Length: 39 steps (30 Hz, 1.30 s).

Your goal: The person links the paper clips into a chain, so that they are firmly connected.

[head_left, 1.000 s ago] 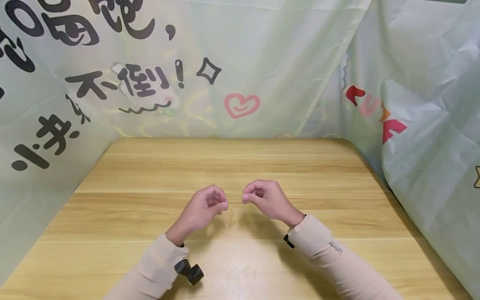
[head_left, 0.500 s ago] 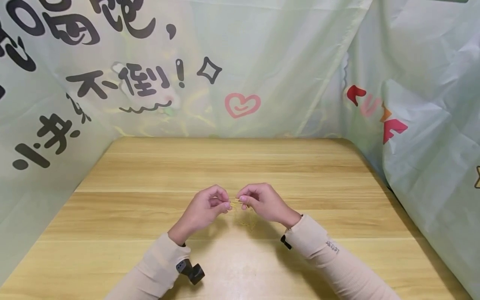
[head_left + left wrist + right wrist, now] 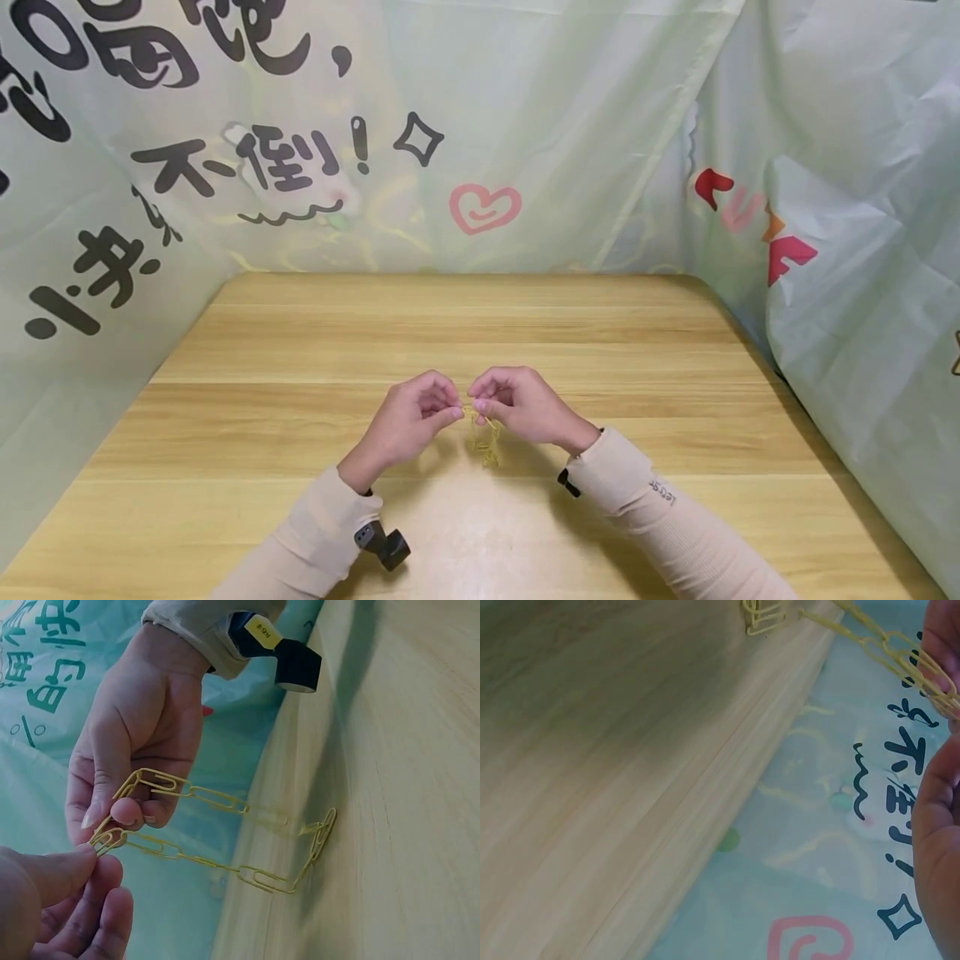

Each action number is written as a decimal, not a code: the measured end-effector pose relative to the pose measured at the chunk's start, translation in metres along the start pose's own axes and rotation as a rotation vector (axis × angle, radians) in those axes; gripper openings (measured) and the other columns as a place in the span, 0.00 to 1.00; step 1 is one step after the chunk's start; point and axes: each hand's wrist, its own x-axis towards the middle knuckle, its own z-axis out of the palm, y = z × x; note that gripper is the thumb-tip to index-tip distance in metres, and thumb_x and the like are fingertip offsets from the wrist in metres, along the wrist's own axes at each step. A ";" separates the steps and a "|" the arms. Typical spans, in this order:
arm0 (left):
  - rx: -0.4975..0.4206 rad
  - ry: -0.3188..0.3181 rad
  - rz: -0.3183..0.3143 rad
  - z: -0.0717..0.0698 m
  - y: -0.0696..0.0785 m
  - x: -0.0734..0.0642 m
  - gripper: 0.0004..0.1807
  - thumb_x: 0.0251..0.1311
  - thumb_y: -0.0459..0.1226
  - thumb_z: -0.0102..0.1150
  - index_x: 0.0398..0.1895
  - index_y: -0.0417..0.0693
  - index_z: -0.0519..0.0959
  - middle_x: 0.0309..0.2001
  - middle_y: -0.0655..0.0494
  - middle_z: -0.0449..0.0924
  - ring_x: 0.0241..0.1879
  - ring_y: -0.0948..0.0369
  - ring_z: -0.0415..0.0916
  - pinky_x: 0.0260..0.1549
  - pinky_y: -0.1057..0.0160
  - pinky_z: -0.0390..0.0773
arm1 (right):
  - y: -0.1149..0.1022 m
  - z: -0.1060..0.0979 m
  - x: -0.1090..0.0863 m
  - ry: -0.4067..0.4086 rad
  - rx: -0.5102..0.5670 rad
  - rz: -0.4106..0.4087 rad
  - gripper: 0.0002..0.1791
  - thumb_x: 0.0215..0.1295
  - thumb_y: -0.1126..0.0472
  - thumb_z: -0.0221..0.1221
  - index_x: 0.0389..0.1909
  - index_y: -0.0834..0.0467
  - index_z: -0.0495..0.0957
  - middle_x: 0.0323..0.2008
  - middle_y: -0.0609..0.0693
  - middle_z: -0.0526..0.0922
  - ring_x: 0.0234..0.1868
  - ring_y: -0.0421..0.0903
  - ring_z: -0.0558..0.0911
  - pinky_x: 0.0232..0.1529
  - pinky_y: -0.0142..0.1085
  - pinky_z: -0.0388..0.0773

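Observation:
A chain of linked yellow paperclips (image 3: 491, 457) hangs in a loop between my two hands, above the middle of the table. My left hand (image 3: 405, 419) pinches one end of it between thumb and fingertips. From the other side, my right hand (image 3: 534, 407) pinches the opposite end, its fingertips close to the left ones. In the left wrist view the two strands of the paperclip chain (image 3: 259, 879) run side by side from the fingertips, and the far part sags toward the table. The right wrist view catches only part of the chain (image 3: 889, 649), at its upper right.
The wooden table (image 3: 480, 325) spreads around both hands. Pale printed curtains (image 3: 585, 150) hang along its back and sides. A black wrist camera (image 3: 382, 546) sticks out from the left sleeve.
The right hand has moved left and slightly down, so the fingertips now nearly meet. The paperclip chain's ends have come together, and its hanging loop shows lower and narrower.

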 end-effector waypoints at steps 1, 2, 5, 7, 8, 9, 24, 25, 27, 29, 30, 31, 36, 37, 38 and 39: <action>-0.001 0.007 0.000 0.000 0.000 0.000 0.06 0.60 0.28 0.63 0.37 0.40 0.75 0.34 0.53 0.80 0.35 0.59 0.80 0.36 0.64 0.81 | 0.000 0.000 0.000 -0.001 -0.004 0.009 0.06 0.64 0.75 0.57 0.41 0.73 0.76 0.31 0.57 0.79 0.33 0.65 0.82 0.35 0.37 0.82; 0.000 0.012 -0.004 0.000 0.000 0.000 0.06 0.59 0.28 0.63 0.37 0.41 0.75 0.34 0.53 0.80 0.35 0.59 0.80 0.36 0.64 0.81 | 0.000 0.000 0.000 -0.001 -0.011 0.018 0.06 0.64 0.75 0.57 0.41 0.73 0.76 0.31 0.57 0.79 0.33 0.64 0.82 0.34 0.36 0.82; 0.002 0.019 -0.002 0.000 0.000 -0.001 0.06 0.59 0.28 0.63 0.36 0.41 0.75 0.33 0.54 0.80 0.34 0.59 0.80 0.35 0.64 0.81 | 0.000 0.000 -0.001 -0.001 -0.020 0.045 0.06 0.65 0.74 0.57 0.41 0.72 0.76 0.30 0.57 0.79 0.34 0.64 0.83 0.31 0.33 0.81; 0.010 0.017 0.003 0.000 -0.001 -0.002 0.06 0.59 0.28 0.63 0.36 0.41 0.75 0.32 0.54 0.80 0.33 0.60 0.80 0.34 0.64 0.80 | 0.000 0.000 -0.001 0.002 -0.022 0.056 0.06 0.65 0.74 0.57 0.41 0.72 0.76 0.30 0.56 0.79 0.34 0.64 0.83 0.28 0.32 0.79; 0.012 0.016 0.007 0.000 -0.001 -0.002 0.06 0.59 0.28 0.63 0.35 0.42 0.75 0.32 0.54 0.80 0.33 0.60 0.80 0.33 0.64 0.80 | 0.001 0.000 -0.001 0.001 -0.020 0.057 0.06 0.65 0.74 0.57 0.41 0.72 0.76 0.30 0.56 0.79 0.34 0.64 0.83 0.27 0.31 0.78; 0.013 0.016 0.011 0.000 -0.001 -0.002 0.06 0.59 0.28 0.63 0.35 0.42 0.75 0.32 0.54 0.80 0.33 0.60 0.80 0.33 0.64 0.80 | 0.001 0.000 -0.001 0.001 -0.017 0.059 0.06 0.65 0.74 0.57 0.41 0.72 0.76 0.30 0.57 0.79 0.33 0.64 0.83 0.26 0.30 0.77; 0.002 0.076 0.056 0.003 -0.001 -0.003 0.07 0.56 0.26 0.65 0.32 0.42 0.77 0.31 0.53 0.82 0.33 0.60 0.82 0.33 0.63 0.81 | 0.000 -0.004 -0.003 -0.016 0.032 0.123 0.09 0.64 0.75 0.55 0.45 0.70 0.75 0.32 0.66 0.78 0.29 0.64 0.81 0.24 0.34 0.76; 0.000 0.079 0.058 0.003 0.000 -0.003 0.07 0.56 0.26 0.65 0.32 0.42 0.77 0.31 0.53 0.82 0.33 0.60 0.82 0.33 0.63 0.81 | 0.000 -0.004 -0.003 -0.012 0.023 0.122 0.09 0.63 0.75 0.56 0.44 0.69 0.76 0.31 0.63 0.79 0.27 0.61 0.81 0.23 0.33 0.75; -0.003 0.081 0.062 0.003 0.001 -0.003 0.07 0.56 0.26 0.65 0.32 0.42 0.77 0.31 0.53 0.82 0.32 0.60 0.82 0.34 0.63 0.82 | 0.000 -0.004 -0.003 -0.002 0.005 0.116 0.09 0.62 0.75 0.57 0.43 0.67 0.77 0.30 0.59 0.79 0.25 0.55 0.79 0.21 0.29 0.72; 0.001 0.086 0.064 0.003 0.001 -0.003 0.07 0.56 0.26 0.66 0.32 0.43 0.77 0.31 0.53 0.82 0.32 0.61 0.82 0.34 0.63 0.82 | -0.001 -0.004 -0.003 0.005 -0.010 0.107 0.08 0.62 0.74 0.58 0.42 0.66 0.77 0.29 0.55 0.79 0.23 0.49 0.77 0.20 0.27 0.69; 0.004 0.089 0.065 0.003 0.002 -0.003 0.07 0.56 0.26 0.66 0.32 0.43 0.77 0.31 0.53 0.82 0.32 0.61 0.82 0.34 0.63 0.82 | -0.001 -0.005 -0.003 0.006 -0.010 0.103 0.08 0.62 0.74 0.58 0.42 0.66 0.77 0.29 0.55 0.79 0.23 0.49 0.77 0.21 0.27 0.69; 0.008 0.095 0.061 0.003 0.002 -0.003 0.07 0.56 0.27 0.66 0.32 0.43 0.77 0.31 0.53 0.82 0.32 0.61 0.82 0.34 0.63 0.82 | -0.001 -0.005 -0.003 0.006 -0.009 0.100 0.08 0.62 0.74 0.58 0.42 0.67 0.77 0.29 0.55 0.79 0.23 0.49 0.76 0.21 0.27 0.69; -0.037 0.123 0.019 0.002 0.003 -0.003 0.06 0.58 0.28 0.65 0.33 0.44 0.77 0.31 0.52 0.83 0.33 0.54 0.82 0.32 0.64 0.80 | -0.001 -0.006 -0.005 0.011 -0.009 0.092 0.08 0.62 0.74 0.57 0.42 0.69 0.77 0.30 0.60 0.79 0.25 0.48 0.76 0.23 0.28 0.71; -0.052 0.124 0.011 0.002 0.003 -0.003 0.06 0.58 0.28 0.65 0.33 0.44 0.77 0.31 0.52 0.83 0.33 0.51 0.82 0.31 0.64 0.80 | -0.001 -0.006 -0.005 0.014 -0.013 0.089 0.08 0.63 0.74 0.57 0.42 0.70 0.77 0.31 0.60 0.79 0.25 0.47 0.77 0.24 0.28 0.72; -0.068 0.123 0.007 0.002 0.003 -0.003 0.06 0.58 0.27 0.64 0.33 0.43 0.77 0.31 0.52 0.83 0.33 0.48 0.82 0.31 0.65 0.80 | -0.001 -0.006 -0.005 0.018 -0.016 0.084 0.08 0.63 0.74 0.57 0.42 0.70 0.77 0.30 0.60 0.79 0.25 0.46 0.77 0.24 0.29 0.73; -0.076 0.118 0.006 0.002 0.003 -0.003 0.06 0.58 0.27 0.64 0.33 0.43 0.77 0.31 0.52 0.82 0.33 0.46 0.81 0.30 0.65 0.79 | 0.000 -0.006 -0.005 0.022 -0.020 0.079 0.08 0.63 0.74 0.56 0.42 0.70 0.77 0.30 0.60 0.79 0.26 0.45 0.77 0.26 0.30 0.74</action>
